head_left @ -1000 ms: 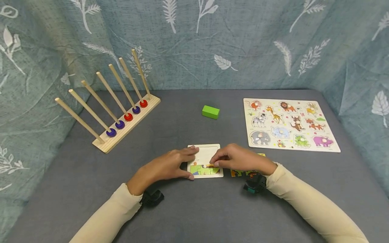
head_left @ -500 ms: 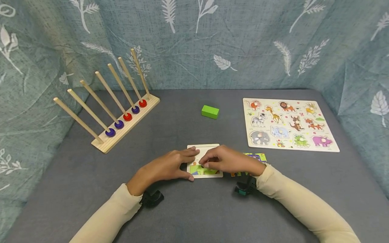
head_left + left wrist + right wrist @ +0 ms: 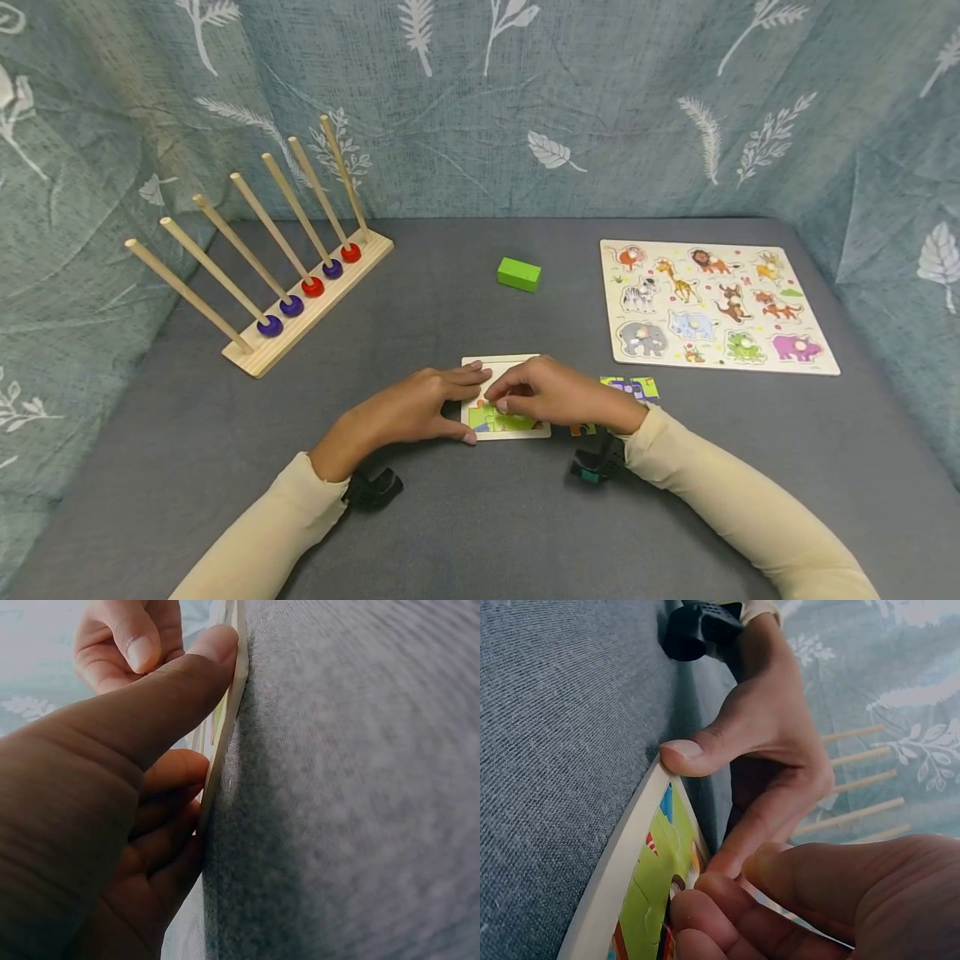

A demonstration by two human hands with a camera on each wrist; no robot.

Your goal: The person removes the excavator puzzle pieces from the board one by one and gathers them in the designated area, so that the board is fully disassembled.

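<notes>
A small jigsaw tray (image 3: 508,361) with a pale rim lies in front of me, its near part filled with green pieces (image 3: 510,423). My left hand (image 3: 420,406) rests on its left side, the thumb at the near corner and the other fingers lying over the left rim, fairly straight. Over the middle of the tray my right hand (image 3: 555,392) is bent down with thumb and fingertips together, pinching a jigsaw piece (image 3: 676,887) low against the green pieces. Most of that piece is hidden by the fingers. In the left wrist view, the left thumb (image 3: 217,645) presses the tray's edge.
Loose jigsaw pieces (image 3: 641,387) lie right of the tray, partly under the right forearm. Beyond them is an animal peg puzzle board (image 3: 720,308). A green block (image 3: 519,274) sits farther back; a wooden peg stand (image 3: 307,304) with red and purple rings stands at left.
My right hand has moved left across the tray, from its right side to the middle, and uncovered more of the loose pieces. The left hand stays on the tray.
</notes>
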